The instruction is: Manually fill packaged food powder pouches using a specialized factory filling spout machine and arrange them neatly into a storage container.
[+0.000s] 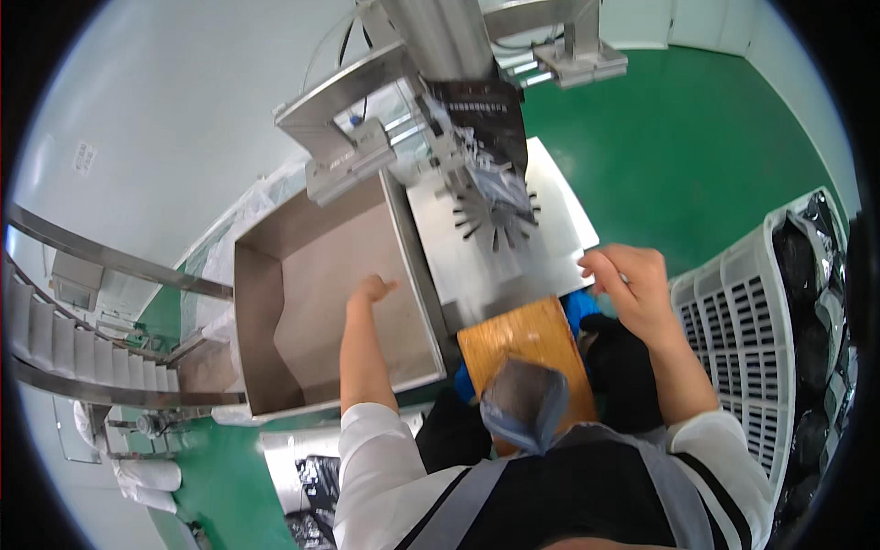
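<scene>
My left hand (372, 287) is over a deep stainless-steel tray (330, 399), fingers partly curled; nothing shows in it, though blur hides the fingertips. My right hand (629, 289) is beside the right edge of a steel plate (543, 268), fingers curled; whether it holds something small is unclear. Above the plate a black printed plastic bag (481, 117) hangs at the mouth of a steel chute (447, 41), between pneumatic clamps (354, 155). Under its lower end is a slotted opening (496, 220). Close to my body, a grey plastic bag (526, 402) is over a wooden board (574, 371).
A white plastic crate (732, 344) packed with shiny black bags (808, 371) is at my right. At lower left, more black bags (316, 488) lie on a metal surface (278, 460). A conveyor with white slats (89, 350) curves along the left, beyond the tray.
</scene>
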The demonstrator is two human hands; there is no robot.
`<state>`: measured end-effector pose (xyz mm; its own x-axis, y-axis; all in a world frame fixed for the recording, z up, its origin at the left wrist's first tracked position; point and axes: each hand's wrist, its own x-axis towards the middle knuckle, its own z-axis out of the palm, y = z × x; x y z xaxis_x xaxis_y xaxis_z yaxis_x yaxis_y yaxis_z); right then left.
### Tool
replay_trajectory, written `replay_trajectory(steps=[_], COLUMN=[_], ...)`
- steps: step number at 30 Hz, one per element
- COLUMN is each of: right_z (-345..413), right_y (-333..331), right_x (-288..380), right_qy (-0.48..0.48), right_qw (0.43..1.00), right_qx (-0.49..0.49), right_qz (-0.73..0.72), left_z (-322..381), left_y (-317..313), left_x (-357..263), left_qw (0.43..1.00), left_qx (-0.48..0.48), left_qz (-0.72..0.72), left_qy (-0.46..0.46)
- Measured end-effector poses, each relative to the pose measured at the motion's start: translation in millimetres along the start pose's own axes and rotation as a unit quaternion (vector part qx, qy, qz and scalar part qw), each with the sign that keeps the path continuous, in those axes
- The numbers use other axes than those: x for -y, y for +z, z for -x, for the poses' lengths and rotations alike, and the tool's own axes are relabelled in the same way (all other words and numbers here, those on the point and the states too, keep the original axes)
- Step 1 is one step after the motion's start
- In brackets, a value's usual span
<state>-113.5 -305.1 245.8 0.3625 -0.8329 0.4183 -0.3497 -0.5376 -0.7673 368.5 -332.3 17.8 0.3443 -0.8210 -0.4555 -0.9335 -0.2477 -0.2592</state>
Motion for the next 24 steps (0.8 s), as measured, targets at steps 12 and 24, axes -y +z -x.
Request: replay_trajectory(steps=[12, 24], right_z=[-17.1, 30.3], right_y=[66.5, 82.7], right_x=[30.0, 40.1], right_qy=[-0.219, 0.101], right_qw=[0.826, 0.968], right_qx=[0.498, 0.207], right_qz=[-0.147, -0.101], left_z=[241.6, 413.1], left_y=[-40.4, -12.3], left_x=[-70.7, -234.4], left_qw=[0.821, 0.743], left_qx=[-0.377, -0.341], left_qz=[0.424, 0.567], left_qy=[0.064, 0.098])
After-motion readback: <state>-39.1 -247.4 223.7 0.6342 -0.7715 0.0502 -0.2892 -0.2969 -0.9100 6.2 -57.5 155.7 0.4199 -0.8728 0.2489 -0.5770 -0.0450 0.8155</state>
